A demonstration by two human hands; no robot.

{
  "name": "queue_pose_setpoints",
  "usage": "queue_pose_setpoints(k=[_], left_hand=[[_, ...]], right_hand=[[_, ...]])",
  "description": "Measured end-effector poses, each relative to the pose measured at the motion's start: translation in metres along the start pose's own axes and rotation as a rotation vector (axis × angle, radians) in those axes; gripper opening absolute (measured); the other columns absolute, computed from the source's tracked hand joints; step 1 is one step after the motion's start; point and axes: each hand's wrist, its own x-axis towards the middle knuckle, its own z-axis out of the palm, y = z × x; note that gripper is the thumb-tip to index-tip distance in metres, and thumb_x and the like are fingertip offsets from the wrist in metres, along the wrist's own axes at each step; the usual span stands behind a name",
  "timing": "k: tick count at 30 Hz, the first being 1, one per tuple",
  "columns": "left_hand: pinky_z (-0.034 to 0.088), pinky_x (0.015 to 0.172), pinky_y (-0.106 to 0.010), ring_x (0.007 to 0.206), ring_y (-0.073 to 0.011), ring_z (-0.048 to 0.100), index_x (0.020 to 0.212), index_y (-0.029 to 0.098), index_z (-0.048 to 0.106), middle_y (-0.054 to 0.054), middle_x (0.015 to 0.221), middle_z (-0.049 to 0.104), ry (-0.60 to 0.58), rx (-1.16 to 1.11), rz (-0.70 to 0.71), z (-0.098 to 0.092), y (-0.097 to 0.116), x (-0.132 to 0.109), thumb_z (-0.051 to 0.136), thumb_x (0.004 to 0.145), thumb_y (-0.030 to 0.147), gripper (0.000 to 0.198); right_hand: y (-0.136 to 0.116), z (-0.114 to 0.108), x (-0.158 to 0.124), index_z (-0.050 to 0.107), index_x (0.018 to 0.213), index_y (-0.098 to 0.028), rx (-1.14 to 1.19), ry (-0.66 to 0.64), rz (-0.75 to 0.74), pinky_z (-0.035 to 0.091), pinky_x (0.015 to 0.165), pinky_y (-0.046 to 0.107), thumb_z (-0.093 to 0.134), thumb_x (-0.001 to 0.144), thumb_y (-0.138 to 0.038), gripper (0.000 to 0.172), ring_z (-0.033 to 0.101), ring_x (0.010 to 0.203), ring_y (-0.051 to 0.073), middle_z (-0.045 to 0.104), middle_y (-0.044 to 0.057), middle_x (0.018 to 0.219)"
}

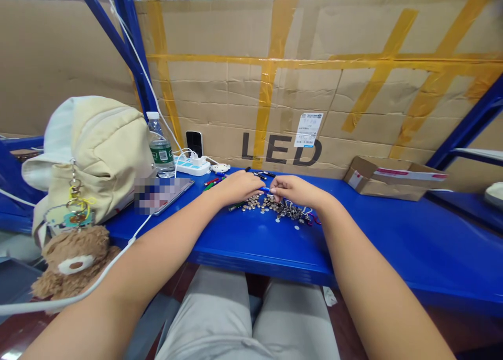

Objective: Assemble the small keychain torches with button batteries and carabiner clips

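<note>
A blue pen spans the small gap between my two hands above the table. My right hand pinches one end of it between thumb and fingertips. At its other end, the fingers of my left hand are bent round it, partly hidden by the back of the hand. Just below lies a spread of small round metal pieces, like coins or buttons. A heap of metal clips adjoins them on the right. Several pens, green, red and dark, lie beside and behind my left hand.
On the blue table a phone, a water bottle and a power strip stand or lie leftward, near a cream backpack with a teddy bear. An open cardboard box sits right. Cardboard walls the back.
</note>
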Motion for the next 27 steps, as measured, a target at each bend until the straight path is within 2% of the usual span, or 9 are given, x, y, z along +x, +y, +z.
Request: queue_pose_setpoints(k=[3,7,12,17,24,27], left_hand=[[0.032,0.068,-0.028,0.077,-0.015,0.053,0.098,0.019,0.059,-0.005,0.08,0.064,0.145,0.267,0.089,0.0,0.003,0.0,0.034,0.094,0.023,0.026],[0.032,0.063,-0.027,0.071,-0.0137,0.054,0.101,0.018,0.059,-0.004,0.076,0.064,0.223,0.357,0.142,0.002,0.001,0.0,0.031,0.095,0.021,0.028],[0.037,0.063,-0.027,0.071,-0.0149,0.059,0.09,0.015,0.062,-0.006,0.08,0.066,0.213,0.229,0.064,0.008,0.003,0.003,0.031,0.094,0.041,0.04],[0.04,0.071,-0.027,0.082,-0.0161,0.06,0.095,0.016,0.06,-0.005,0.089,0.066,0.149,0.103,-0.031,0.006,0.01,0.006,0.032,0.094,0.039,0.036],[0.036,0.072,-0.029,0.083,-0.0172,0.057,0.094,0.017,0.059,-0.006,0.089,0.065,0.087,0.173,-0.022,0.001,0.015,0.007,0.034,0.094,0.039,0.034],[0.037,0.075,-0.03,0.087,-0.018,0.057,0.095,0.017,0.06,-0.006,0.09,0.065,0.097,0.123,-0.099,0.002,0.014,0.009,0.036,0.093,0.04,0.032]], right_hand=[[0.001,-0.005,-0.003,0.052,0.082,-0.018,0.123,-0.017,-0.008,0.042,0.066,0.027,0.049,0.083,-0.039,0.021,0.057,0.068,0.014,0.064,0.002,0.072],[-0.001,-0.007,-0.006,0.052,0.081,-0.018,0.226,-0.028,0.005,0.04,0.063,0.025,0.053,0.081,-0.036,0.019,0.055,0.066,0.012,0.062,0.0,0.069],[-0.003,-0.006,-0.005,0.052,0.08,-0.018,0.253,-0.041,0.021,0.04,0.064,0.024,0.055,0.08,-0.034,0.016,0.055,0.066,0.011,0.062,0.0,0.069],[-0.005,-0.007,-0.006,0.05,0.081,-0.018,0.236,-0.027,0.044,0.04,0.063,0.025,0.052,0.081,-0.034,0.016,0.055,0.065,0.011,0.062,0.0,0.069],[0.0,-0.005,-0.003,0.051,0.079,-0.018,0.197,-0.046,0.046,0.042,0.064,0.026,0.052,0.079,-0.04,0.022,0.056,0.066,0.013,0.062,0.001,0.067],[0.002,-0.008,-0.002,0.053,0.081,-0.018,0.121,0.03,0.059,0.043,0.065,0.027,0.052,0.079,-0.043,0.025,0.057,0.068,0.014,0.064,0.002,0.071]])
